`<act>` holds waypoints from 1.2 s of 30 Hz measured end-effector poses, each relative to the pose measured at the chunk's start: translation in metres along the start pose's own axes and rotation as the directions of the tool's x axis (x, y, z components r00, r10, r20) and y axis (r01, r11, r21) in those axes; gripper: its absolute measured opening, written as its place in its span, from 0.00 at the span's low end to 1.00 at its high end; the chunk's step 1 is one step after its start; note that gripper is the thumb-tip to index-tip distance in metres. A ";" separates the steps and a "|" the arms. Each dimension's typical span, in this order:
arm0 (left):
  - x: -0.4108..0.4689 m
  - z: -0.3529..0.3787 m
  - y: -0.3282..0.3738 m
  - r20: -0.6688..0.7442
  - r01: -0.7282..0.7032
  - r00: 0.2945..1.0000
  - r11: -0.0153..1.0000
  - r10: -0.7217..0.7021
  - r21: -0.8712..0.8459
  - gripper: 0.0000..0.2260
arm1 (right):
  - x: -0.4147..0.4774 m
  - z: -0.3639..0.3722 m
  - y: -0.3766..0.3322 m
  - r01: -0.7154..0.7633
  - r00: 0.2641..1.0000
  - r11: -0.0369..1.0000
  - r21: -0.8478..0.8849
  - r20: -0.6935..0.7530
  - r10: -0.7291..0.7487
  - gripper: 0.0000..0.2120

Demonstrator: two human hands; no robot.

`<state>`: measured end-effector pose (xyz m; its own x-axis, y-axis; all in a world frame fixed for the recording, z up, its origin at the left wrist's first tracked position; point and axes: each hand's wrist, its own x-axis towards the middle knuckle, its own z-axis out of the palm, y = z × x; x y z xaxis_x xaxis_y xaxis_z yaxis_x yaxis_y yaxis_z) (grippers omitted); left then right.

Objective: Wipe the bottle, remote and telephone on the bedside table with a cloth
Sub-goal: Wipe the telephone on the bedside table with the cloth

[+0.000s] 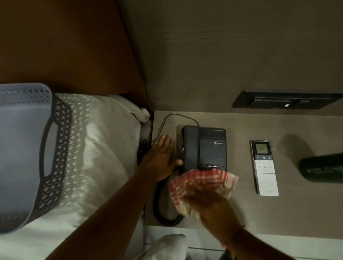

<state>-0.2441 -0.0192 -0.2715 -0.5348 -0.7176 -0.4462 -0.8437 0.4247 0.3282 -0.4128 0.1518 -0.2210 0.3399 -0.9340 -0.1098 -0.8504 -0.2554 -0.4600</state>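
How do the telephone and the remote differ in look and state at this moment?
The telephone is black and broad; the remote is pale and slim. The telephone is corded; the remote shows no cord. The left hand braces the telephone while the right hand presses the cloth on it; the remote lies untouched. Both lie flat on the bedside table.

bedside table [239, 215] | on it: telephone [204, 148], remote [265, 168], bottle [327, 167] | my left hand [162, 159] flat beside telephone
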 end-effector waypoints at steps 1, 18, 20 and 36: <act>0.000 -0.001 0.001 -0.003 0.004 1.000 1.000 -0.004 -0.007 0.38 | -0.011 0.005 -0.003 0.012 1.000 1.000 0.024 0.029 -0.013 0.20; -0.002 0.004 0.001 -0.059 -0.016 0.998 0.997 0.012 -0.076 0.36 | 0.127 -0.063 0.038 -0.259 0.960 0.965 -0.032 -0.119 0.253 0.28; -0.002 0.004 0.001 -0.046 -0.035 0.998 0.996 0.031 -0.084 0.34 | 0.114 -0.045 0.036 -0.257 0.962 0.965 -0.044 -0.110 0.251 0.28; 0.000 0.010 -0.002 0.022 -0.050 0.999 0.998 0.049 0.046 0.42 | 0.053 -0.007 0.001 -0.235 0.940 0.951 -0.203 -0.298 0.168 0.27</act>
<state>-0.2427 -0.0149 -0.2808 -0.5764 -0.6834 -0.4481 -0.8172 0.4848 0.3117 -0.3986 0.0999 -0.2207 0.0564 -0.9950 0.0820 -0.9697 -0.0741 -0.2328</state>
